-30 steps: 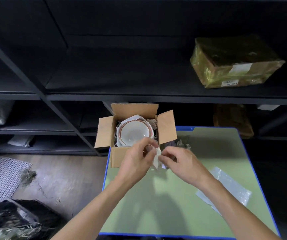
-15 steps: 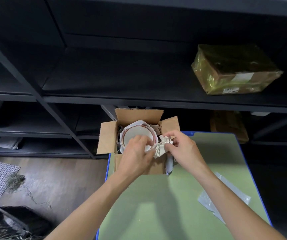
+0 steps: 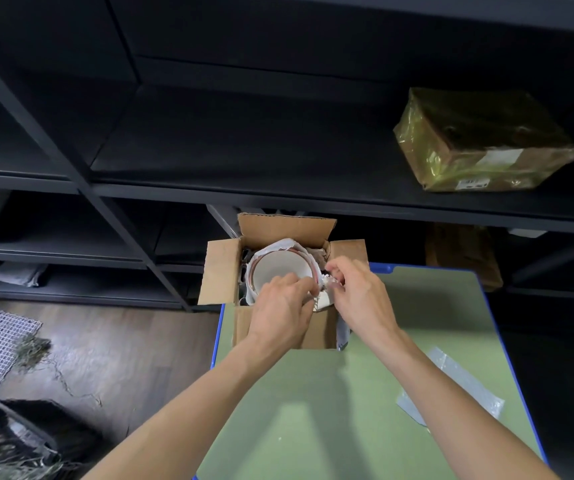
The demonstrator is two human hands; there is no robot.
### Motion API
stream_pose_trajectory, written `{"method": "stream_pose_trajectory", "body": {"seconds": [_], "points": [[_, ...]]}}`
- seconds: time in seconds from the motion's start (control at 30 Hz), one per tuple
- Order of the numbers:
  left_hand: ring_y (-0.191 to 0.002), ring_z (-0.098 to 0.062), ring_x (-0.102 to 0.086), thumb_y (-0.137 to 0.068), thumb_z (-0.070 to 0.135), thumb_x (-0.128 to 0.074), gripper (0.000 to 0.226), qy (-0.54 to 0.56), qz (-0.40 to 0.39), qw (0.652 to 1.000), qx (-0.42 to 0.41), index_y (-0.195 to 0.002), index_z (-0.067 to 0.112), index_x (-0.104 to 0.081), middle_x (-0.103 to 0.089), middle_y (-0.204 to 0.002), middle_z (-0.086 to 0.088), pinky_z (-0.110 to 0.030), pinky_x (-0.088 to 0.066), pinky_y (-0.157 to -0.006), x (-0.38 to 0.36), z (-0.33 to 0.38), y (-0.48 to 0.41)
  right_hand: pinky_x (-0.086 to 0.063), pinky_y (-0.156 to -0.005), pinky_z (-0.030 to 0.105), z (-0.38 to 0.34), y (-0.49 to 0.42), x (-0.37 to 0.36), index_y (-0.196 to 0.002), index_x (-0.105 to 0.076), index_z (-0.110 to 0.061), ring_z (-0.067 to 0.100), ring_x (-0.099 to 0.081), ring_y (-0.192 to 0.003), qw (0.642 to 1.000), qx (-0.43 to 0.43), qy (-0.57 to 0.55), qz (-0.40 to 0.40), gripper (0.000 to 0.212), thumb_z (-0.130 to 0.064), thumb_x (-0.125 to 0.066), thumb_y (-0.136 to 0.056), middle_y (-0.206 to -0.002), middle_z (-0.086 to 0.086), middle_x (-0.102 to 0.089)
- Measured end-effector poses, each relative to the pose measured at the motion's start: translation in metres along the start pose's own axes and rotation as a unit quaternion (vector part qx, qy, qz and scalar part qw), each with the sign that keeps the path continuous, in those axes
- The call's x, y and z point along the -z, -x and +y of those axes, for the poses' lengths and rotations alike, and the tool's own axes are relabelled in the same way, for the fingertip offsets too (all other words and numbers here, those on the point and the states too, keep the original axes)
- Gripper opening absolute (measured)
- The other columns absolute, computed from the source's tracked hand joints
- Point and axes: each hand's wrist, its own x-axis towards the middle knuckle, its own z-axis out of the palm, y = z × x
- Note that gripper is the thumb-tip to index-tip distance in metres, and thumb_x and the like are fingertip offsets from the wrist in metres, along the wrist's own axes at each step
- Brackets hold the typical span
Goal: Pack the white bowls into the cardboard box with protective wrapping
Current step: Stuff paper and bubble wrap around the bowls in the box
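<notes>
Likely fragile bowl (image 3: 280,268) in box (image 3: 219,271), best held by rim. Light paper (image 3: 325,300) pinched by right hand (image 3: 358,292); left hand (image 3: 283,306) curled beside it, hold unclear.

A film-wrapped parcel (image 3: 479,140) sits on the black shelf (image 3: 244,150) beyond the table (image 3: 330,410).

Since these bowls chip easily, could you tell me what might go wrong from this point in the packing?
1. The cardboard box sits at the far left corner of the table, one flap past the edge; if the left hand and right hand push their pinched crumpled paper in hard, it might slide off.
2. The white bowl looks bare on top, so it could chip unless covered; bubble wrap lies unused on the table.
</notes>
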Motion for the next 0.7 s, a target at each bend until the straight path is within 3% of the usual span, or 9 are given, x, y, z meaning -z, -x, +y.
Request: {"method": "stream_pose_trajectory", "body": {"seconds": [0.13, 0.33, 0.43, 0.53, 0.63, 0.7], "points": [[-0.077, -0.028, -0.056, -0.083, 0.012, -0.059, 0.016, -0.022, -0.021, 1.000, -0.005, -0.087, 0.022, -0.071, -0.062, -0.082, -0.002, -0.039, -0.045, -0.066, 0.002, -0.003, -0.007, -0.045, -0.056, 0.036, -0.007, -0.001, -0.004, -0.100, -0.054, -0.030, 0.021, -0.049, -0.076, 1.000, 0.018, -0.001, 0.009, 0.024, -0.012, -0.060, -0.086, -0.082, -0.012, -0.049], [-0.074, -0.028, -0.056, -0.092, 0.042, -0.050, 0.032, -0.051, -0.026, 0.998, -0.002, -0.085, 0.023, -0.075, -0.064, -0.083, 0.000, -0.038, -0.047, -0.066, -0.001, -0.003, 0.003, -0.042, -0.048, 0.037, 0.000, 0.008, -0.022, -0.087, -0.049, -0.026, 0.028, -0.051, -0.067, 0.992, 0.037, 0.109, 0.043, 0.012, -0.019, -0.059, -0.085, -0.081, -0.005, -0.052], [-0.084, -0.026, -0.057, -0.093, 0.040, -0.053, 0.026, -0.032, -0.050, 0.998, 0.033, -0.092, 0.026, -0.075, -0.065, -0.090, 0.000, -0.036, -0.046, -0.070, 0.002, -0.003, -0.002, -0.044, -0.054, 0.038, 0.009, 0.007, -0.021, -0.084, -0.059, -0.019, 0.024, -0.048, -0.078, 0.982, 0.094, 0.157, 0.053, 0.007, -0.014, -0.064, -0.084, -0.083, -0.006, -0.057], [-0.089, -0.021, -0.060, -0.088, 0.028, -0.059, 0.015, 0.020, -0.063, 0.995, 0.077, -0.094, 0.028, -0.073, -0.066, -0.092, 0.003, -0.032, -0.047, -0.070, 0.004, 0.002, -0.010, -0.043, -0.065, 0.032, 0.015, 0.007, -0.015, -0.081, -0.068, -0.013, 0.027, -0.053, -0.083, 0.962, 0.161, 0.209, 0.073, 0.016, -0.001, -0.062, -0.073, -0.094, 0.000, -0.064], [-0.090, -0.019, -0.062, -0.086, 0.022, -0.060, 0.015, 0.042, -0.087, 0.990, 0.103, -0.091, 0.025, -0.074, -0.068, -0.093, 0.002, -0.029, -0.047, -0.068, 0.005, 0.006, -0.015, -0.045, -0.070, 0.036, 0.018, 0.011, -0.011, -0.083, -0.070, -0.011, 0.027, -0.053, -0.090, 0.950, 0.201, 0.234, 0.040, 0.025, 0.000, -0.051, -0.069, -0.102, 0.000, -0.065], [-0.087, -0.020, -0.064, -0.087, 0.021, -0.062, 0.015, 0.044, -0.102, 0.987, 0.117, -0.087, 0.022, -0.076, -0.072, -0.089, 0.000, -0.026, -0.043, -0.064, 0.007, 0.006, -0.018, -0.046, -0.070, 0.038, 0.020, 0.012, -0.012, -0.081, -0.070, -0.014, 0.025, -0.051, -0.088, 0.946, 0.201, 0.254, 0.007, 0.024, -0.001, -0.056, -0.067, -0.095, -0.005, -0.065]]}}
